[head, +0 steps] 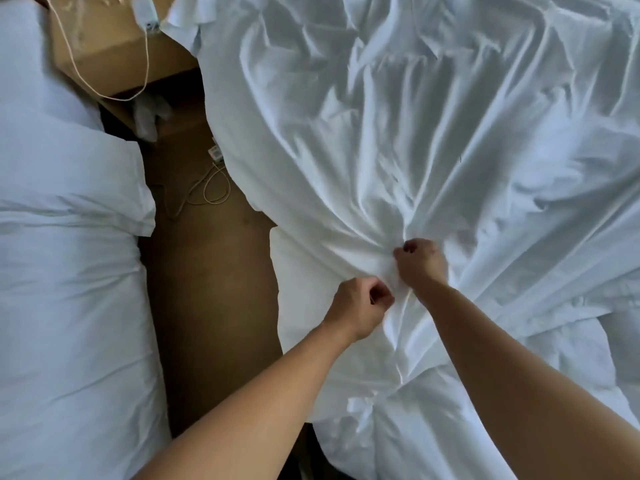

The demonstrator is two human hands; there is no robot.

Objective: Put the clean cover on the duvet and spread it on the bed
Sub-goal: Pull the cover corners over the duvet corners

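Observation:
A white duvet cover lies crumpled over the bed on the right and fills most of that side. Its folds run together into one bunched knot near the bed's left edge. My right hand grips that bunch from above, fingers curled into the cloth. Just below and to the left, my left hand pinches a fold of the same cloth. Thicker white bedding shows beneath the cover at the bottom; whether this is the duvet itself I cannot tell.
A second bed with white bedding fills the left side. A narrow brown floor aisle runs between the beds. At its far end stands a wooden nightstand with a white charger; its cable and another plug lie on the floor.

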